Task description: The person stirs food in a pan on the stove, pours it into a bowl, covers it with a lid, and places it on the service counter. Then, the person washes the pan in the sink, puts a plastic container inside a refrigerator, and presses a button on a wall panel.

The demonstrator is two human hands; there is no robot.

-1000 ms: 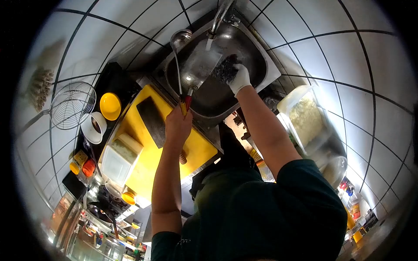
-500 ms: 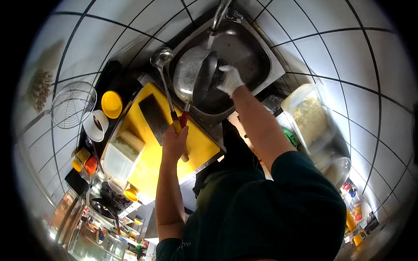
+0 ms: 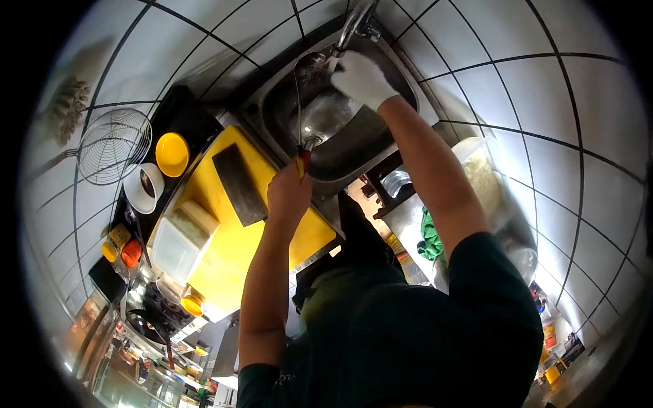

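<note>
My left hand (image 3: 290, 192) is closed round the red and yellow handles of a ladle (image 3: 311, 64) and a wide metal utensil (image 3: 326, 115). Both reach over the metal sink (image 3: 364, 146), the ladle's bowl near the faucet (image 3: 355, 26). My right hand (image 3: 364, 80), in a white glove, is at the running water beside the ladle's bowl. Its fingertips are partly hidden, and I cannot make out whether it holds anything.
Left of the sink, a yellow cutting board (image 3: 228, 255) bears a cleaver (image 3: 239, 183) and a lidded container (image 3: 178, 248). A wire strainer (image 3: 114, 146) hangs at the left wall. A green cloth (image 3: 429, 236) and a tub (image 3: 479, 180) are at the right.
My right hand has moved up from the middle of the sink to the faucet. My left hand has shifted, bringing the ladle back over the sink. The wide utensil has turned and sits lower.
</note>
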